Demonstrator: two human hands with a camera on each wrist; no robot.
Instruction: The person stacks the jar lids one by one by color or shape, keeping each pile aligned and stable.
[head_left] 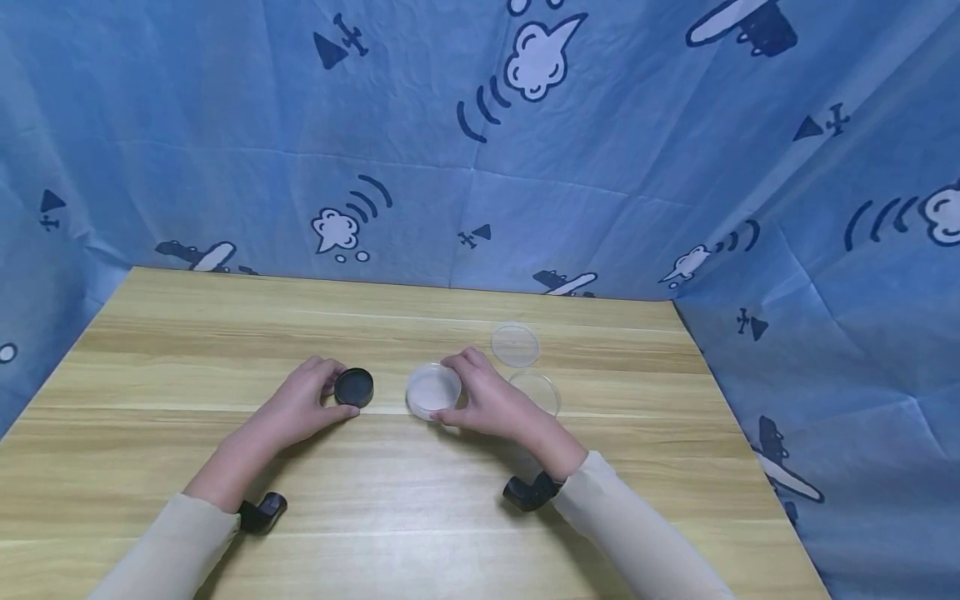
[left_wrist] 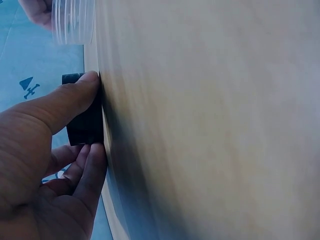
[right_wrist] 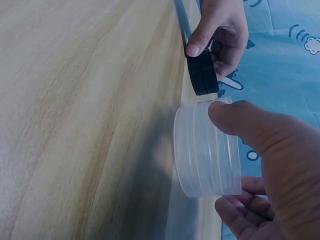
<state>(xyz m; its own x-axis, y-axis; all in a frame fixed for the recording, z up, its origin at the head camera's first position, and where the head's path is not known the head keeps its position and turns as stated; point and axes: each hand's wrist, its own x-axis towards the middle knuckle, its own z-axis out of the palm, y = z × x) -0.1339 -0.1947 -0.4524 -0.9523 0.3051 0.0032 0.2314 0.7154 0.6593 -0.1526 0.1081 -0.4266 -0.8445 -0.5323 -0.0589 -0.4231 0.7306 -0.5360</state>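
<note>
In the head view my left hand [head_left: 302, 403] grips a short black round container [head_left: 354, 388] by its sides, thumb near and fingers beyond. It looks like a low cylinder with a raised rim, on the table; the left wrist view shows its dark wall [left_wrist: 85, 122] between thumb and fingertips. My right hand [head_left: 491, 402] holds a stack of clear round petri dishes [head_left: 432, 390] at its right side. In the right wrist view the stack's ridged clear wall [right_wrist: 202, 155] stands on the wood, thumb on one side and fingertips on the other. A small gap separates container and stack.
Two thin clear discs lie on the wooden table [head_left: 360, 500] beyond my right hand: a farther disc [head_left: 515, 344] and a nearer disc [head_left: 538, 390], partly hidden by that hand. Blue patterned cloth [head_left: 420, 125] hangs behind the table and along its sides.
</note>
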